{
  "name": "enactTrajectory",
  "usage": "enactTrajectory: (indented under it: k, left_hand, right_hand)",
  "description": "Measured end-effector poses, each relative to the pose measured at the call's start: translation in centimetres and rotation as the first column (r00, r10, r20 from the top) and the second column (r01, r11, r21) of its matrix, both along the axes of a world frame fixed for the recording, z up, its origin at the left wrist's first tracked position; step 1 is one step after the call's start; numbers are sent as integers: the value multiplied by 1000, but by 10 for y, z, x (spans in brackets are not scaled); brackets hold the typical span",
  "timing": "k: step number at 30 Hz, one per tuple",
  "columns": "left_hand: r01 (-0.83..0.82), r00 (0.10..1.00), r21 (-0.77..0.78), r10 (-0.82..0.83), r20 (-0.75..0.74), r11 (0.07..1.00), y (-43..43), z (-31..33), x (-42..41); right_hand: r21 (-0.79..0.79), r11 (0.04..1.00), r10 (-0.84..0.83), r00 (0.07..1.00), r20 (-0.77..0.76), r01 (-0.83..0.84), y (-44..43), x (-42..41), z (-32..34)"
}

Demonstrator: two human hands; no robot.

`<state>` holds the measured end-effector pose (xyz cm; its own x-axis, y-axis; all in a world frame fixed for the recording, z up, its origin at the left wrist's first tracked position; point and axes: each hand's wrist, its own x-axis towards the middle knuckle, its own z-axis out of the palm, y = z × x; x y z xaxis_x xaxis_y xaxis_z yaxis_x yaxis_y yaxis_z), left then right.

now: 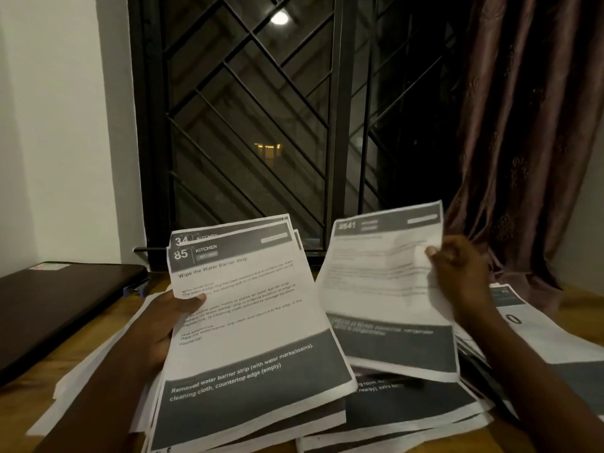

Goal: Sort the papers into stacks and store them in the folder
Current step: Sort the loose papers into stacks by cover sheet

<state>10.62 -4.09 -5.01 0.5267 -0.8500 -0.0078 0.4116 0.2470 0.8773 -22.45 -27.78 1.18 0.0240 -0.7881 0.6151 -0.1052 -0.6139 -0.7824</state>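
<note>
My left hand [163,325] grips a thick stack of printed sheets [248,338] by its left edge, thumb on the top page headed "85 KITCHEN". The stack is held up, tilted toward me. My right hand [457,279] pinches the right edge of a single blurred sheet [385,289], lifted just right of the stack. Under both lie more loose papers [408,410] spread over the wooden table. A dark folder [58,305] lies shut at the left, apart from the papers.
A barred window [261,125] stands straight behind the table, with a brown curtain [523,125] at the right. More sheets [539,331] lie at the right by my forearm. Bare wood [29,403] shows at the front left.
</note>
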Motion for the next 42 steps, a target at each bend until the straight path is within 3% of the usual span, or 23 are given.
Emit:
enactTrajectory:
  k: [2,5,7,9,12,16,18,22,26,28,31,34,36,40,42]
  left_hand:
    - [1,1000,19,-1,19,1000,1,-1,0]
    - [-34,997,108,27,72,994,1,-1,0]
    - [-118,980,170,87,178,978,-1,3,-4]
    - [-252,919,215,163,358,944,-7,7,-6]
    - [-338,833,259,159,529,905,-14,10,-5]
    - [-140,970,183,98,222,973,-16,11,-20]
    - [-71,987,128,50,154,989,-16,12,-27]
    - [-21,991,25,18,130,999,-19,18,-43]
    - [115,992,-62,-118,-46,991,-22,13,-38]
    - [118,988,-50,-122,-95,992,-22,12,-32]
    - [112,992,-33,-110,69,993,-23,11,-32]
    - [-23,984,-11,24,175,1000,-23,8,-28]
    - [-59,979,-9,59,193,998,-24,4,-21]
    - [-7,961,33,-3,275,999,-23,4,-24]
    - [-28,958,40,16,287,999,-22,1,-19]
  right_hand:
    - [-188,976,-91,989,114,111,8,-12,16]
    - [-301,932,-113,952,285,201,16,-28,37]
    - [-242,962,-31,933,358,125,22,-27,41]
    - [-124,991,95,935,342,-56,28,-12,33]
    - [54,946,311,942,127,-319,43,34,2]
    - [159,913,394,913,-107,-376,61,79,-37]
    - [162,921,379,912,-159,-355,67,88,-44]
    - [182,930,338,937,-91,-318,67,93,-49]
    - [453,729,497,852,165,-513,67,96,-50]
    - [450,730,483,854,192,-514,69,96,-51]
    - [420,755,459,863,212,-504,70,95,-46]
    - [523,605,561,788,256,-600,63,85,-36]
    - [591,541,626,756,192,-598,62,78,-32]
    - [579,585,600,783,162,-568,62,70,-31]
    - [524,651,571,809,139,-550,58,67,-31]
